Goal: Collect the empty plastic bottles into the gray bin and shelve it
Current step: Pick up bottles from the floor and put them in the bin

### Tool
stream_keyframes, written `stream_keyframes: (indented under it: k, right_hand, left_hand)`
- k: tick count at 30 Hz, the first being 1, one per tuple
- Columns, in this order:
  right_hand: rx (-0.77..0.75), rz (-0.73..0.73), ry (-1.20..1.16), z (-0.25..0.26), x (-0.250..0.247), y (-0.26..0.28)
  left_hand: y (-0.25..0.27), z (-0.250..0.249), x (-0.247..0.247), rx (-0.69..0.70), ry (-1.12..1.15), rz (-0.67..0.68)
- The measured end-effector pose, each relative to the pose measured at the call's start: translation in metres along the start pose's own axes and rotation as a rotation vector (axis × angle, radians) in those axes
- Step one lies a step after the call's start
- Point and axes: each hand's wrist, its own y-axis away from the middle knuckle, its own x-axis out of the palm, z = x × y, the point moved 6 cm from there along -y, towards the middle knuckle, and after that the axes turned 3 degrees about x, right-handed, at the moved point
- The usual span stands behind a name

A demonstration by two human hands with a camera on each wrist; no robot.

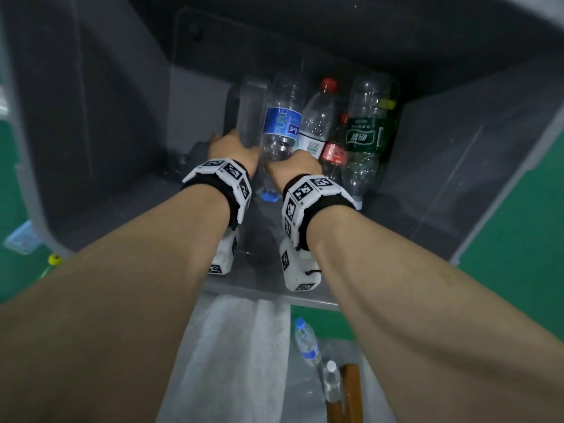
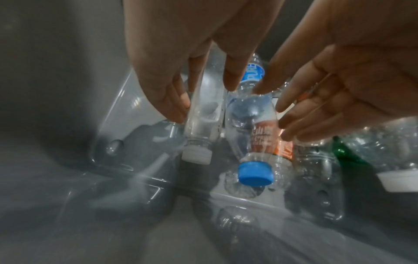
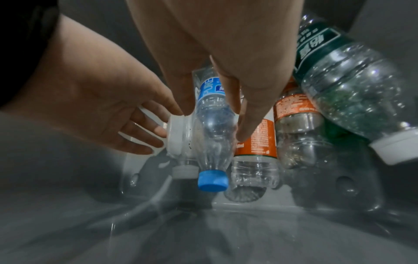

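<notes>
Both my hands are inside the gray bin [image 1: 91, 117]. My left hand [image 1: 232, 148] [image 2: 203, 100] grips a clear unlabelled bottle [image 1: 251, 111] [image 2: 201, 128] with a white cap, fingers on one side and thumb on the other. Beside it my right hand [image 1: 296, 166] [image 3: 214, 121] pinches a blue-labelled bottle [image 1: 282, 123] [image 3: 212, 160], its blue cap [image 2: 254, 174] pointing at me. Both bottles hang tilted just above the bin floor. To their right lie a red-capped clear bottle [image 1: 319, 120], a red-labelled cola bottle [image 1: 334, 154] and a green-labelled bottle [image 1: 364, 135].
On the green floor near me, outside the bin, lie a blue-capped bottle [image 1: 306, 343] and a small white-capped bottle [image 1: 331, 380] beside brown wooden sticks [image 1: 351, 392]. A yellow-capped bottle [image 1: 53, 261] shows at the left edge. The bin's left half holds no bottles.
</notes>
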Motion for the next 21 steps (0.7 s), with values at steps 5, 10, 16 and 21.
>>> stream_keyframes:
  k: [5,10,16,21]
  right_hand:
    - [-0.014,-0.008,0.021,-0.002,-0.018,0.021]
    - [-0.046,-0.003,0.081,0.003,-0.031,0.045]
    - [-0.105,-0.027,0.191,0.017,-0.044,0.078]
    - [-0.165,-0.028,0.282,0.025,-0.045,0.117]
  left_hand:
    - [0.023,-0.004,-0.008,-0.007,0.131,0.031]
    - [0.05,-0.009,-0.023,0.007,0.186,0.041]
    - [0.088,-0.016,-0.049,0.018,0.307,-0.002]
    - [0.124,-0.011,-0.068,0.011,0.426,-0.076]
